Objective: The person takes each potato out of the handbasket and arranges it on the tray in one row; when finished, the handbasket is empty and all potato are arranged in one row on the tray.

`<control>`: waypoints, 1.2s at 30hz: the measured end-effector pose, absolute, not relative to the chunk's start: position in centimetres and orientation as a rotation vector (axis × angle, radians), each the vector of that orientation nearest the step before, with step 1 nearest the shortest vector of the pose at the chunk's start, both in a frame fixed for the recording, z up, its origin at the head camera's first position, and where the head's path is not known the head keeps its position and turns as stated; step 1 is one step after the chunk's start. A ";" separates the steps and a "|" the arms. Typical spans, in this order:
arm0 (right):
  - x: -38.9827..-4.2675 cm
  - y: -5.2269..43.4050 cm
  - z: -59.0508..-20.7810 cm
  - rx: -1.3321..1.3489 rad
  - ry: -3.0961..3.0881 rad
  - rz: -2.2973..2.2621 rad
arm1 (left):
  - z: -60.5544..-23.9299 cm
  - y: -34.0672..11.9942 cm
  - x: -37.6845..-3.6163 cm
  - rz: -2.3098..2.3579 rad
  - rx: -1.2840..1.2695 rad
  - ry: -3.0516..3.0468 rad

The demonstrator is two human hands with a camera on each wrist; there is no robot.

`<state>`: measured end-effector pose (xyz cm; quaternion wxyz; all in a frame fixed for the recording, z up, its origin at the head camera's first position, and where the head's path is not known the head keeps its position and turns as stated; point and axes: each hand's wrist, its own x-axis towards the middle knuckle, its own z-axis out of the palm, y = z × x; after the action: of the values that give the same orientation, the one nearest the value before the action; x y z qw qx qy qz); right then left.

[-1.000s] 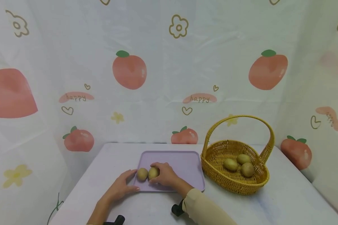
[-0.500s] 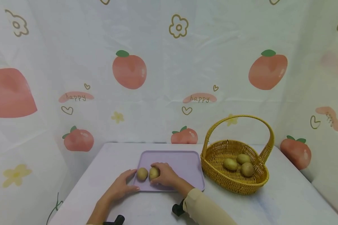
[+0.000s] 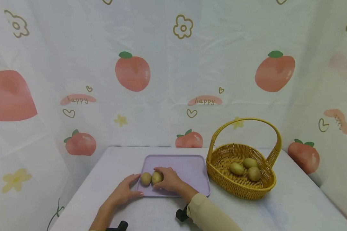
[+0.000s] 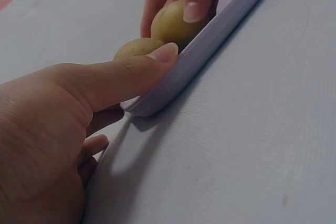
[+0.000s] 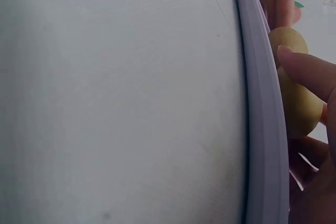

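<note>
A: While the left hand (image 3: 123, 192) rests at the near left corner of the lilac tray (image 3: 191, 166), thumb on its rim, what has the right hand (image 3: 169, 179) got?

B: Its fingers curl round one potato (image 3: 157, 177), beside a second potato (image 3: 146, 178) lying free on the tray.

A: Progress?

B: Judged partial. Two potatoes are on the tray; three potatoes (image 3: 245, 169) remain in the wicker basket (image 3: 243, 189), farther right on the surface (image 3: 292, 205).
</note>
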<state>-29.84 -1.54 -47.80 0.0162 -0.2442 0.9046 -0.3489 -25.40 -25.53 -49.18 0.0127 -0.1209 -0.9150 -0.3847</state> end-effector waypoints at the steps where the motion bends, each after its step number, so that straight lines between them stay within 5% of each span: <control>1: -29.9 -1.5 -47.8 -0.759 2.814 -1.072 | -49.2 -25.5 -25.4 -1.199 -0.376 -2.855; 19: -28.7 2.3 -46.2 -0.840 2.704 -1.318 | -49.0 -25.6 -25.4 -1.172 -0.375 -2.862; 36: -27.3 11.7 -41.3 -0.974 2.784 -1.451 | -49.1 -25.5 -25.4 -1.188 -0.360 -2.864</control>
<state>-27.26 11.74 -41.29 -0.0729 -0.2956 0.8447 -0.4402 -25.44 -25.49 -49.06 0.0100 -0.1153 -0.9175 -0.3806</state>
